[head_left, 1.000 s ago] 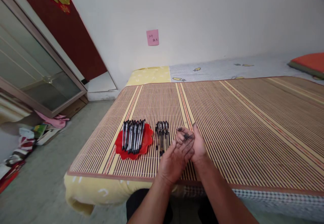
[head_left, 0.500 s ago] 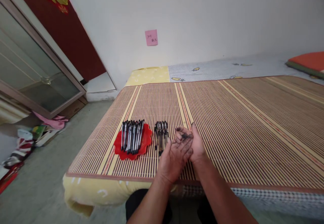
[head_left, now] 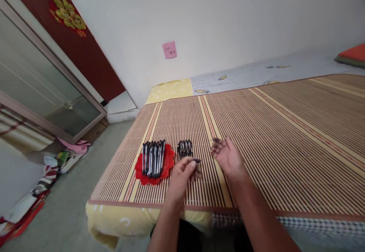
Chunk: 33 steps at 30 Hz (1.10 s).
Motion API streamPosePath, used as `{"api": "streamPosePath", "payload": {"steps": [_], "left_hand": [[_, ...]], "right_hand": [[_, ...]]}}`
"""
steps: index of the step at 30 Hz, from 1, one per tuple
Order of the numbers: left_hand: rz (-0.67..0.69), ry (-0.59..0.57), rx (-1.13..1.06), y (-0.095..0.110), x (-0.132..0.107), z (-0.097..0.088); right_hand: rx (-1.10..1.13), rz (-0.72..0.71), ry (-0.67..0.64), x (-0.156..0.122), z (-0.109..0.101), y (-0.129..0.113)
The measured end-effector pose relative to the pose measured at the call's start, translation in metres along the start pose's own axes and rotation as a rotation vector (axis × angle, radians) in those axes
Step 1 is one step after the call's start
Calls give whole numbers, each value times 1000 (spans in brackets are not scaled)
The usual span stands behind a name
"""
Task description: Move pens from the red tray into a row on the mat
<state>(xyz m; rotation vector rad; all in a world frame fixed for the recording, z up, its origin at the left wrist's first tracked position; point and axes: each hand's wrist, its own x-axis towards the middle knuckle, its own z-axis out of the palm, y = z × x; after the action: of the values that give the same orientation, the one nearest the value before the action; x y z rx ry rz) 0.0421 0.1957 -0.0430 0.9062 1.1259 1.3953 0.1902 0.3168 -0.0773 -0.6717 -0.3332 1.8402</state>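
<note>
My left hand hovers over the striped bamboo mat, just in front of a short row of black pens lying on it. Its fingers are curled with the thumb pressed to dark, ink-stained tips; what they pinch, if anything, I cannot see. My right hand is a hand's width to the right, palm turned inward. Its fingers are loosely spread and stained at the tips, and it holds nothing. Left of the loose pens, a red plate carries several more black pens laid side by side.
The mat covers a bed with a yellow sheet along its front edge. A pink note is stuck on the white wall. A glass-fronted cabinet and a pile of clothes stand on the floor at left. An orange cushion lies far right.
My hands were pressed together, fingers rubbing; now they are apart. The left has gone toward the loose pens, the right to the right. The view has shifted and tilted.
</note>
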Motion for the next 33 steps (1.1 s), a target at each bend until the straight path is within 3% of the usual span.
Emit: {"api": "streamPosePath", "payload": {"steps": [4, 8, 11, 14, 21, 25, 33], "left_hand": [[154, 246, 471, 25, -3, -45], [155, 508, 775, 34, -9, -93], [114, 648, 1009, 36, -12, -112], [55, 680, 1225, 38, -9, -114], [-123, 579, 1639, 39, 20, -99], [-210, 555, 1713, 36, 29, -99], [-191, 567, 1678, 31, 28, -103]], "right_hand": [[24, -12, 28, 1, -3, -5], [6, -13, -2, 0, -2, -4], [-31, -25, -31, -1, -1, -3], [-40, -29, -38, 0, -1, -3], [-35, -46, -51, 0, -1, -3], [-34, -45, -43, -1, 2, -5], [-52, -63, -57, -1, 1, -3]]}}
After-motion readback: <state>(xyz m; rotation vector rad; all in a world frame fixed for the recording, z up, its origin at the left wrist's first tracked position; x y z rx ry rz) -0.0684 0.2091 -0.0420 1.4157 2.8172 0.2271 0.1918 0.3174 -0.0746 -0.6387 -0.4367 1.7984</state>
